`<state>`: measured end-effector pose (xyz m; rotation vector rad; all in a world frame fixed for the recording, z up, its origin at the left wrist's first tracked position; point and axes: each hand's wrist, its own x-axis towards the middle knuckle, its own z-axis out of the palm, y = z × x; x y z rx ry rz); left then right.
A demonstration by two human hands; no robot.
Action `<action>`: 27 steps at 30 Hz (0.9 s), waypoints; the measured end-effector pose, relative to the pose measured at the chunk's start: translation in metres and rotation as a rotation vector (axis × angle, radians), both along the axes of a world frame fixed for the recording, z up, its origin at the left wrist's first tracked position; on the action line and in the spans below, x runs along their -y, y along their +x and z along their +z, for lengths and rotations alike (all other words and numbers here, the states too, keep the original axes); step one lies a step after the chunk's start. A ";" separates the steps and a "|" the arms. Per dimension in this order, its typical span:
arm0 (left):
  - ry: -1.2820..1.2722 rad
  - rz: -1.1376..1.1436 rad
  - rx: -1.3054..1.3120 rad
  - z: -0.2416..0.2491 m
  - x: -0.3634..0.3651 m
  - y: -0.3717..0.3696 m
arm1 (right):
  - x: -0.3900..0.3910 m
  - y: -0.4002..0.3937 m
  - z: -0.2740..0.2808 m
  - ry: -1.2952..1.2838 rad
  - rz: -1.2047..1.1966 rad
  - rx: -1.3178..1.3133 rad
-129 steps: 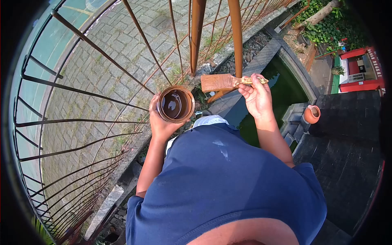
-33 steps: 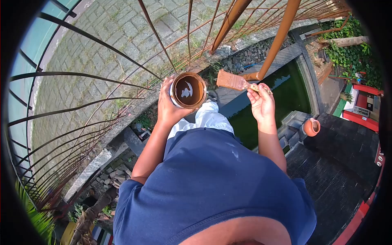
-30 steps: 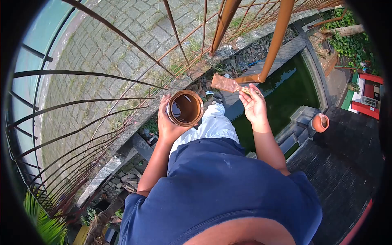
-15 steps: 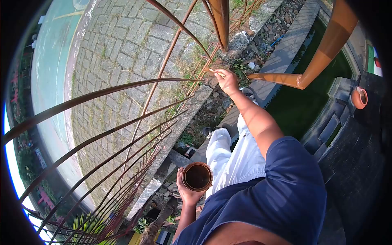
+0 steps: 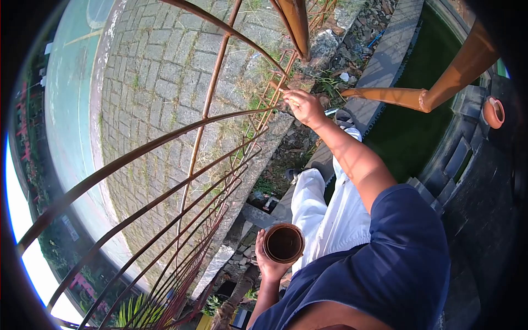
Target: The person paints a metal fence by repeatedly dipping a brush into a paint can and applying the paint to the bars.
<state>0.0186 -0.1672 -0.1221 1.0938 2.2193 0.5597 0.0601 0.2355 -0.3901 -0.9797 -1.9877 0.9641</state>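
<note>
High above a cobbled yard (image 5: 159,71), a person in a navy shirt (image 5: 379,264) and white trousers (image 5: 330,214) works among the curved, rust-brown bars of a metal frame (image 5: 209,115). At arm's length ahead, the right hand (image 5: 303,105) is stretched to the point where several thin bars meet, its fingers (image 5: 291,99) curled together around the pale handle of a paintbrush (image 5: 278,88); only the brush's near end shows against the bars, and its bristles cannot be made out. Held low and close to the body, the left hand (image 5: 270,265) cups a round paint tin (image 5: 284,243) from below, fingers wrapped on its side — the tin sits upright, its brown rim facing up and dark paint inside. Tin and brush are well apart, one at the hip, the other out at the frame.

Two thicker rust-coloured tubes (image 5: 440,91) cross the upper right of the view, one bending sharply near the wrist. Below them lies a pool of dark green water (image 5: 407,132) edged by a grey stone kerb (image 5: 385,60), with loose stones and weeds beside it. A small clay pot (image 5: 493,111) stands on a dark ledge at the far right. A shoe (image 5: 294,175) shows beneath the trouser leg, and palm fronds (image 5: 132,311) poke up at the lower left.
</note>
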 end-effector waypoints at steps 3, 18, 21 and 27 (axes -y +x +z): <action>0.017 -0.067 -0.006 -0.007 -0.002 0.001 | 0.002 -0.003 -0.005 0.090 0.005 0.049; -0.018 -0.122 -0.014 -0.018 0.003 0.007 | -0.009 -0.023 -0.030 -0.069 -0.136 -0.259; -0.007 -0.123 0.011 -0.022 0.003 0.007 | -0.001 -0.020 -0.036 -0.162 -0.011 -0.154; -0.023 -0.130 0.046 -0.027 -0.002 0.012 | -0.002 -0.030 -0.055 -0.907 -0.109 -0.409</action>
